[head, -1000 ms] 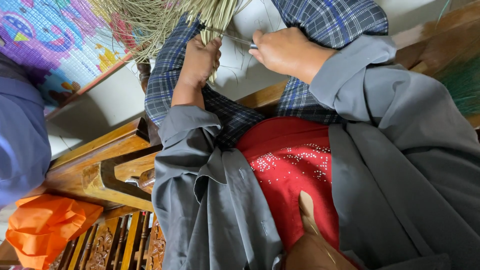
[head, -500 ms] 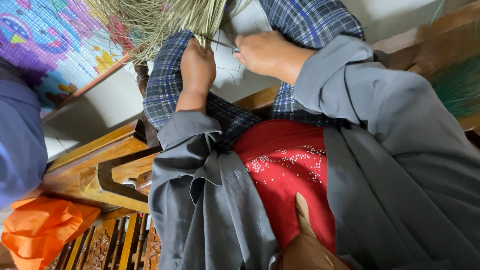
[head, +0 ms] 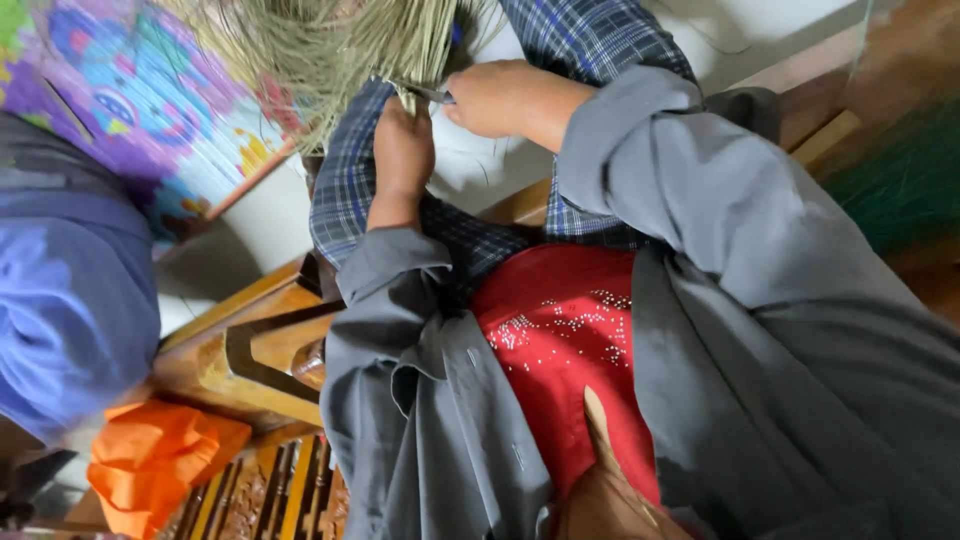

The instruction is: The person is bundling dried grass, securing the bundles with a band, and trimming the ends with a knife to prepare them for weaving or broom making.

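Note:
A fanned bundle of pale dry grass stalks (head: 330,45) spreads out at the top of the view, over my lap in blue plaid cloth (head: 345,185). My left hand (head: 403,150) is closed round the bundle's gathered base. My right hand (head: 500,95) sits just to its right with the fingers closed, pinching a thin grey strip (head: 430,93) that reaches to the base of the bundle. Both forearms are in grey sleeves. A red beaded garment (head: 560,340) shows between them.
Another person in blue (head: 70,290) is at the left edge. A colourful patterned mat (head: 130,100) lies behind the bundle. A wooden bench frame (head: 240,350) and an orange cloth (head: 150,460) are at the lower left. Something green (head: 900,190) is at the right.
My right hand has drawn in closer to my left hand at the bundle's base. Both hands sit slightly further left in view.

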